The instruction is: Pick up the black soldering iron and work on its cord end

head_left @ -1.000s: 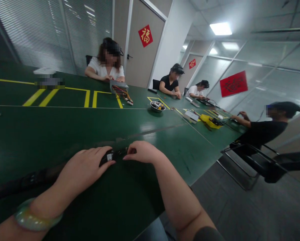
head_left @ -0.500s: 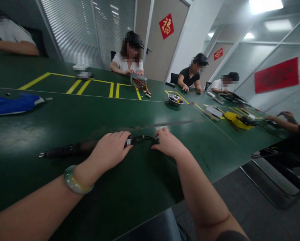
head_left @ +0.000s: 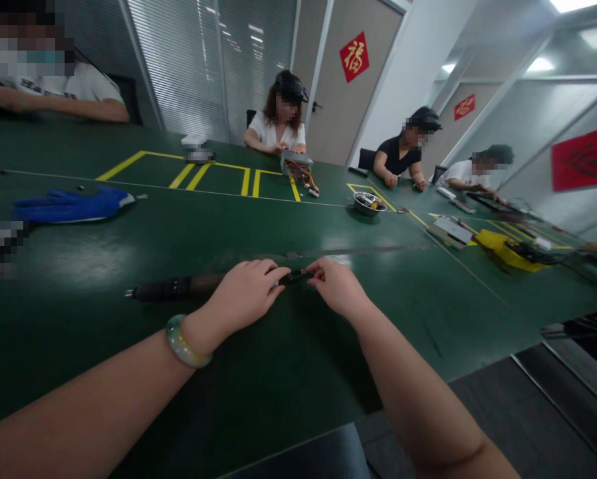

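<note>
A dark, stick-shaped electric screwdriver (head_left: 173, 289) lies along the green table, its metal tip pointing left. Over its rear end, my left hand (head_left: 246, 287) is closed, with a pale bangle on the wrist. A black cable (head_left: 295, 276) comes out beside the left thumb and runs to my right hand (head_left: 336, 286). The right fingertips pinch this cable close to the left hand. Both palms face down, and the parts of the tool and cable under the fingers are hidden.
Beyond my hands are a blue glove (head_left: 74, 205), a metal bowl (head_left: 369, 203) of small parts and a power supply (head_left: 296, 161) with coloured wires. A yellow bin (head_left: 510, 253) and a grey box (head_left: 451, 232) stand to the right. Several people sit around the table (head_left: 278, 226).
My right hand has come nearer to my left, and its fingers now pinch the cable, whose visible stretch is shorter. The camera view has turned left, showing more of the glove.
</note>
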Action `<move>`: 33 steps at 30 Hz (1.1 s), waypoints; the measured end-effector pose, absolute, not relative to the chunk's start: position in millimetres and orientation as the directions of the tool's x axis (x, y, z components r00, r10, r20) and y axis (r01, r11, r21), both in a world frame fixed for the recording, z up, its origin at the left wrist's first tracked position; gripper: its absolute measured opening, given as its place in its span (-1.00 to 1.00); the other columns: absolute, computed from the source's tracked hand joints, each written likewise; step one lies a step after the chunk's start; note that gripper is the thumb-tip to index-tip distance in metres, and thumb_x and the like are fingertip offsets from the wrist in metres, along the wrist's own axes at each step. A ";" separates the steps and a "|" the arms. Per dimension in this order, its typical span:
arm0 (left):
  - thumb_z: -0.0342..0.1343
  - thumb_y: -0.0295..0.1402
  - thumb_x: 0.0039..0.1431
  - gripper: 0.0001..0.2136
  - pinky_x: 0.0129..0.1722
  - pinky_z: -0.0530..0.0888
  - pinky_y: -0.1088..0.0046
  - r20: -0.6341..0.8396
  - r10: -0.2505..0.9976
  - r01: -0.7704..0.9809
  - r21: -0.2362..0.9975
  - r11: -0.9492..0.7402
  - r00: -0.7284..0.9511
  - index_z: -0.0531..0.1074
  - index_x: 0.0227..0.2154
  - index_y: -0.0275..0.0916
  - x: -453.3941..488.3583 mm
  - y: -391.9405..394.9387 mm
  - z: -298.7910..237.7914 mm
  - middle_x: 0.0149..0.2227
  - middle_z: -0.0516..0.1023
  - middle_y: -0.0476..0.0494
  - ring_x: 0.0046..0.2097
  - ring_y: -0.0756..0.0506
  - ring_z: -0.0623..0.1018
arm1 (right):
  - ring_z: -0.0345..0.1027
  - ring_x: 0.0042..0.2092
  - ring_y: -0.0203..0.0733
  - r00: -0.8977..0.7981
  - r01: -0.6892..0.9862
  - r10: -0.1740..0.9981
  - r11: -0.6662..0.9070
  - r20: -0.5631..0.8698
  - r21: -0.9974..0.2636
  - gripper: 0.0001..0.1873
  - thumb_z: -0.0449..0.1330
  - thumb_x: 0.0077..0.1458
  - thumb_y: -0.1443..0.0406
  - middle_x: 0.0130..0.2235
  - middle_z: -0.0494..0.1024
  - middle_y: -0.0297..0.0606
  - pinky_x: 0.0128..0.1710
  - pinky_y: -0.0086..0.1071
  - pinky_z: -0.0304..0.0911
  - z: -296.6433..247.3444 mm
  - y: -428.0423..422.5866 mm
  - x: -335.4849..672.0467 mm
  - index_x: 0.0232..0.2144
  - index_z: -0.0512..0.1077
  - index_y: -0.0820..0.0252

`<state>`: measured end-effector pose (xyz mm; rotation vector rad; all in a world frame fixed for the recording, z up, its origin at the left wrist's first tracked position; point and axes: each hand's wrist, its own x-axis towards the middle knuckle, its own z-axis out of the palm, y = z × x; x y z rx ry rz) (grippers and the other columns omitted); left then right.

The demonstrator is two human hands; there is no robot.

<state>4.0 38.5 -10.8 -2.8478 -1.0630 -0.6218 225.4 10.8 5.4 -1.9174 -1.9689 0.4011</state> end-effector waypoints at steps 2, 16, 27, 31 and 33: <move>-0.03 -0.27 0.31 -0.68 -0.07 0.38 0.22 0.377 0.623 0.644 0.088 -0.760 0.685 0.39 0.08 -0.11 2.3 39.6 -9.9 -0.07 0.47 -0.20 -0.07 -0.19 0.48 | 0.32 -0.30 -0.31 -0.019 0.871 0.996 0.060 0.090 -0.488 -0.77 0.25 0.10 0.38 -0.30 0.49 -0.35 -0.32 -0.44 0.12 2.8 13.3 222.0 -0.16 0.50 0.08; -0.10 -0.42 0.31 -0.69 -0.03 0.39 0.19 0.384 0.711 0.724 0.140 -0.675 0.589 0.40 0.04 -0.14 1.3 27.5 -10.6 -0.06 0.41 -0.23 -0.04 -0.19 0.45 | 0.31 -0.32 -0.33 -0.204 0.861 0.979 0.181 0.002 -0.476 -0.80 0.25 0.09 0.33 -0.28 0.48 -0.36 -0.34 -0.45 0.15 3.4 10.8 211.6 -0.18 0.53 0.08; -0.03 -0.39 0.28 -0.71 -0.04 0.39 0.19 0.406 0.709 0.696 0.211 -0.686 0.576 0.44 0.02 -0.11 -1.7 30.9 -12.5 -0.05 0.41 -0.20 -0.03 -0.18 0.44 | 0.36 -0.28 -0.32 -0.223 0.821 0.974 0.170 -0.031 -0.545 -0.81 0.26 0.10 0.30 -0.26 0.52 -0.39 -0.28 -0.44 0.19 3.8 11.3 213.7 -0.19 0.55 0.03; -0.04 -0.39 0.29 -0.71 -0.05 0.40 0.20 0.405 0.713 0.701 0.210 -0.681 0.572 0.43 0.01 -0.12 -2.2 30.4 -11.3 -0.06 0.41 -0.19 -0.05 -0.18 0.44 | 0.39 -0.29 -0.30 -0.155 0.836 0.982 0.069 -0.112 -0.544 -0.77 0.30 0.06 0.28 -0.29 0.53 -0.35 -0.32 -0.45 0.21 5.9 9.3 217.0 -0.17 0.53 0.10; -0.04 -0.39 0.29 -0.71 -0.06 0.40 0.20 0.401 0.713 0.705 0.200 -0.680 0.575 0.41 0.03 -0.12 -2.3 30.3 -10.9 -0.06 0.41 -0.19 -0.05 -0.18 0.44 | 0.39 -0.30 -0.29 -0.160 0.855 0.979 0.072 -0.130 -0.513 -0.85 0.30 0.06 0.28 -0.30 0.53 -0.33 -0.33 -0.44 0.20 7.6 8.0 218.6 -0.25 0.54 0.11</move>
